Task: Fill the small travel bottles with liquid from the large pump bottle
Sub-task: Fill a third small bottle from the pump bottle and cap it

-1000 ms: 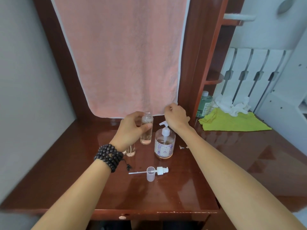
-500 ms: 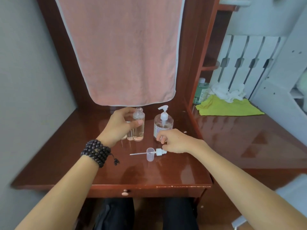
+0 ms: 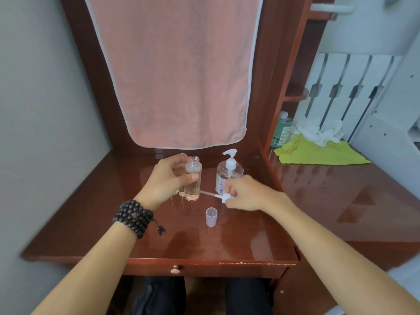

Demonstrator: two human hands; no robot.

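My left hand (image 3: 169,178) is wrapped round an open small bottle (image 3: 193,178), uncapped & mostly full, standing at the back of the table (image 3: 238,242) w/ other small bottles just behind it, partly hidden. My right hand (image 3: 244,194) pinches the little spray top (image 3: 223,197) by its white head, tube pointing at the bottle. The big pump bottle (image 3: 229,176) stands just behind my right hand.

Risks, as I judge them: the thin tube could miss the neck & flick drips; a nudge could tip the neighbours; the loose clear cap (image 3: 211,217) may roll off.

Table is glossy red-brown wood, prob. slippery. Pink towel (image 3: 172,71) hangs behind; green cloth (image 3: 318,153) & green bottle (image 3: 281,130) sit off to the right.
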